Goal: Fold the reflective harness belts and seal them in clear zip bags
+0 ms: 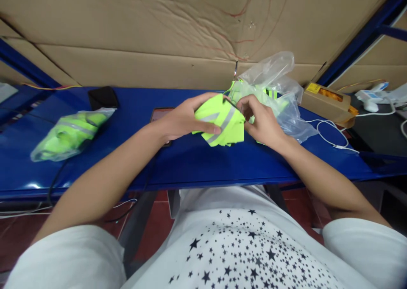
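A folded neon-yellow vest with grey reflective stripes [226, 125] is held just above the blue table [190, 161]. My left hand [186, 119] grips its left side, thumb pressed along a stripe. My right hand [260, 121] pinches its upper right corner. Right behind my right hand lies a crumpled clear plastic bag [280, 93] with more neon-yellow fabric inside it.
A sealed bag with a folded vest [70, 132] lies at the left. A dark phone [102, 97] and another phone [158, 115] lie behind my left arm. At the right are a cardboard box [327, 102], a white cable [330, 138] and a white device [370, 100]. Cardboard lines the back.
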The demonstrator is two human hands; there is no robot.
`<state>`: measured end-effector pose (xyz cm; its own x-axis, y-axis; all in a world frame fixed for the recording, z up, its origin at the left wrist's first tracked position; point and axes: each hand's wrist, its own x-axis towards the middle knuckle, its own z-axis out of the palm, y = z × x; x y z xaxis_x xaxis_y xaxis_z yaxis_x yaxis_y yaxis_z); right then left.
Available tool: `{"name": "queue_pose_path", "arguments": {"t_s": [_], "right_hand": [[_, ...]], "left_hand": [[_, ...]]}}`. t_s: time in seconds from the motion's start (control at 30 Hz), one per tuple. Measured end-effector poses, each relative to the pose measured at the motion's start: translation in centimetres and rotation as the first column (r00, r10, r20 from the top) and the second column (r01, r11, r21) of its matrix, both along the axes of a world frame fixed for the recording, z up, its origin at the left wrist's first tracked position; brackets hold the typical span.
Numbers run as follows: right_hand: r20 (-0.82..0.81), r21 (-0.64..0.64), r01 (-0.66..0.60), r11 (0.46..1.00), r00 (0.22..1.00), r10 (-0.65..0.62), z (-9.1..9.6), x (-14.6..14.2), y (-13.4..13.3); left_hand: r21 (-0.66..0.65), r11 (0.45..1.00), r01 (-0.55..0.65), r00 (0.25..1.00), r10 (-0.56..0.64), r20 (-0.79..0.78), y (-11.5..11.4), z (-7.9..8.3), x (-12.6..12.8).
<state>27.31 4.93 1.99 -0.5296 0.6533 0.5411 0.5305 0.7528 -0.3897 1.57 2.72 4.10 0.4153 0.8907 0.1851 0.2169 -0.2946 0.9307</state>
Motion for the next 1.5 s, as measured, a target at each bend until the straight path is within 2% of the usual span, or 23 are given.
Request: {"name": "queue_pose_path", "arguments": {"t_s": [0.1, 0.17, 0.23, 0.37, 0.63, 0.7, 0.8, 0.93, 1.23, 1.37, 1.5], "right_hand": [[-0.054, 0.010, -0.035, 0.999, 0.998, 0.036, -0.5, -0.2, 0.0], [-0.087, 0.008, -0.049, 0.999, 0.995, 0.049, -0.6, -0.3, -0.1], [-0.121, 0.018, -0.043, 0.999, 0.992, 0.045, -0.5, -0.3, -0.3], [-0.126, 0.024, -0.016, 1.000, 0.992, 0.019, -0.1, -0.3, -0.7], [-0.112, 0.119, -0.048, 0.992, 0.992, 0.062, -0.2, -0.5, -1.0], [-0.116, 0.118, -0.060, 0.991, 0.991, 0.074, -0.2, -0.4, -0.9], [-0.107, 0.106, -0.054, 0.993, 0.992, 0.065, -0.2, -0.4, -0.9], [-0.128, 0.097, -0.014, 0.995, 0.991, 0.027, -0.3, -0.4, -0.5], [-0.240, 0.154, 0.003, 0.988, 0.970, 0.035, -1.2, -0.4, 0.7], [-0.253, 0.142, 0.016, 0.990, 0.967, 0.020, -1.1, -0.7, 0.2], [-0.276, 0.168, 0.046, 0.985, 0.961, 0.002, -1.4, -0.7, 0.2]], "left_hand": [[0.091, 0.994, 0.062, 0.973, -0.040, -0.225, -0.3, -0.1, 0.4], [0.097, 0.992, 0.084, 0.964, -0.056, -0.260, -0.3, -0.5, 0.7], [0.083, 0.995, 0.055, 0.977, -0.036, -0.211, -0.2, -1.0, 1.0], [0.064, 0.992, -0.105, 0.982, 0.113, -0.148, 0.1, -1.4, 1.1], [-0.128, 0.977, -0.169, 0.982, 0.178, 0.069, 0.4, -1.8, 1.3], [-0.102, 0.984, -0.149, 0.981, 0.160, 0.109, 0.5, -1.8, 1.3], [-0.042, 0.992, -0.116, 0.990, 0.120, 0.080, 0.5, -1.7, 1.2], [-0.042, 0.989, -0.139, 0.983, 0.143, 0.114, 0.6, -1.9, 1.2], [-0.114, 0.963, -0.243, 0.906, 0.268, 0.328, 1.2, -2.8, 1.7], [-0.094, 0.937, -0.335, 0.863, 0.346, 0.368, 1.2, -3.2, 2.3], [-0.048, 0.926, -0.375, 0.849, 0.364, 0.382, 1.1, -3.2, 2.6]]}}
